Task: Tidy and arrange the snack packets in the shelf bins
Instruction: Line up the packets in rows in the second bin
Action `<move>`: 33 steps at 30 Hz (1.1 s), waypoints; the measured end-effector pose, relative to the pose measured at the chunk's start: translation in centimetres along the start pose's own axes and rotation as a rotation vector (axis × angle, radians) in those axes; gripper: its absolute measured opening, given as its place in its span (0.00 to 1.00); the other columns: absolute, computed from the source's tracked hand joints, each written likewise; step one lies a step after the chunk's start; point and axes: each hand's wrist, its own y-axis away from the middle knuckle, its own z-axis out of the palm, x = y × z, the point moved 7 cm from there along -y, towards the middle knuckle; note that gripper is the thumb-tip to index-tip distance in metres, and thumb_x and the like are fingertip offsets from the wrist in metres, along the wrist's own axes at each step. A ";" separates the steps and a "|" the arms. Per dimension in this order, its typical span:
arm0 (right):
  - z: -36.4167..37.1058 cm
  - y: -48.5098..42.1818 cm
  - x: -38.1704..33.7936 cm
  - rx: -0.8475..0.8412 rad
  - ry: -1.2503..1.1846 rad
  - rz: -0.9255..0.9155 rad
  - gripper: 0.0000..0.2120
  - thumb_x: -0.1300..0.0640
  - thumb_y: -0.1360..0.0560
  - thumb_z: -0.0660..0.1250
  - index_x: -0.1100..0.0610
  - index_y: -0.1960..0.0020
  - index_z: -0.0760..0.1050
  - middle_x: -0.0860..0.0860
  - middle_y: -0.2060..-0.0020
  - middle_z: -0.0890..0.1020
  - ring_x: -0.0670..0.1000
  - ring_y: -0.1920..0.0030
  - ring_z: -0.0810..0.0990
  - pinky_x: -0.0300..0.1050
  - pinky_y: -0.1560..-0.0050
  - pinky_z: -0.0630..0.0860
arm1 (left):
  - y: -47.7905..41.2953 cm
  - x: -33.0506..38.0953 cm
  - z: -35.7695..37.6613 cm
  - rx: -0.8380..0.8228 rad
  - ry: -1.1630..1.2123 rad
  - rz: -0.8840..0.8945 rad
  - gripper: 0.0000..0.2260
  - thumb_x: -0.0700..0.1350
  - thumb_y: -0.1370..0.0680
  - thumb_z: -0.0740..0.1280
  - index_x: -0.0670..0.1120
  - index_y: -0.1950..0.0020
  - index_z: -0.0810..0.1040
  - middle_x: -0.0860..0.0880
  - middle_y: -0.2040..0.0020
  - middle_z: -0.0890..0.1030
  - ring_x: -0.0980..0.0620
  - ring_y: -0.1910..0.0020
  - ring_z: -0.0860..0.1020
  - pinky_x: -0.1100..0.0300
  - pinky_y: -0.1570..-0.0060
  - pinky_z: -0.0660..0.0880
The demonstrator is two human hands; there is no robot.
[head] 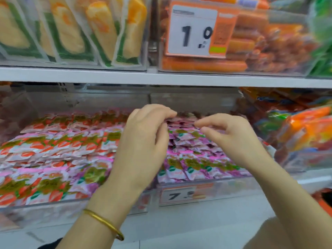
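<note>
Both ends of the crosswise back row of purple packets (181, 121) are flanked, one pinched by the left grip (143, 141), the right grip (233, 139) curled beside, hold unclear.

"1 0" is being displayed on the white-and-orange price tag (193, 31) on the upper bin (233, 72). "7" is being displayed on the lower bin (233, 187) tag (177, 194), remainder blurred. Print on the packets (53, 146) is not being resolved.

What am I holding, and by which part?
Cannot tell: left hand and right hand touch the back purple packets at their top edges; blur hides any grip.
</note>
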 end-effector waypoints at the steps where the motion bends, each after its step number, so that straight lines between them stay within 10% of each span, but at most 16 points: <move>1: -1.2 0.3 2.1 0.055 -0.008 0.051 0.09 0.62 0.25 0.67 0.52 0.50 0.83 0.42 0.57 0.81 0.38 0.57 0.78 0.23 0.54 0.69 | 0.0 1.1 1.3 -0.034 0.016 0.041 0.13 0.36 0.26 0.61 0.46 0.46 0.79 0.53 0.47 0.78 0.56 0.46 0.73 0.69 0.43 0.63; 8: -8.0 2.1 13.9 0.353 0.108 0.391 0.11 0.67 0.27 0.65 0.56 0.51 0.82 0.53 0.57 0.84 0.50 0.57 0.80 0.45 0.49 0.76 | 0.4 3.7 10.9 -0.313 0.044 0.060 0.12 0.38 0.28 0.61 0.47 0.49 0.80 0.51 0.47 0.79 0.47 0.47 0.76 0.63 0.45 0.65; 17: -2.9 0.1 16.4 -0.199 0.418 0.407 0.30 0.42 0.28 0.68 0.55 0.31 0.67 0.56 0.35 0.72 0.59 0.36 0.70 0.54 0.38 0.70 | -1.1 4.8 15.4 -0.326 0.127 -0.038 0.11 0.38 0.24 0.62 0.49 0.48 0.81 0.56 0.48 0.75 0.56 0.44 0.72 0.69 0.44 0.65; 23: -1.1 -1.0 17.7 -0.504 0.565 0.358 0.35 0.43 0.26 0.66 0.44 0.25 0.53 0.54 0.29 0.64 0.62 0.33 0.63 0.57 0.36 0.68 | -1.4 4.6 16.1 -0.346 0.140 -0.076 0.12 0.38 0.24 0.62 0.50 0.47 0.80 0.59 0.47 0.74 0.62 0.44 0.70 0.73 0.45 0.63; 33: -1.1 -1.9 17.1 -0.383 0.685 0.372 0.31 0.44 0.30 0.71 0.53 0.32 0.66 0.53 0.37 0.71 0.59 0.38 0.72 0.52 0.45 0.72 | -1.6 4.2 15.8 -0.346 0.155 -0.110 0.12 0.38 0.24 0.62 0.51 0.47 0.80 0.64 0.50 0.71 0.72 0.47 0.68 0.82 0.49 0.62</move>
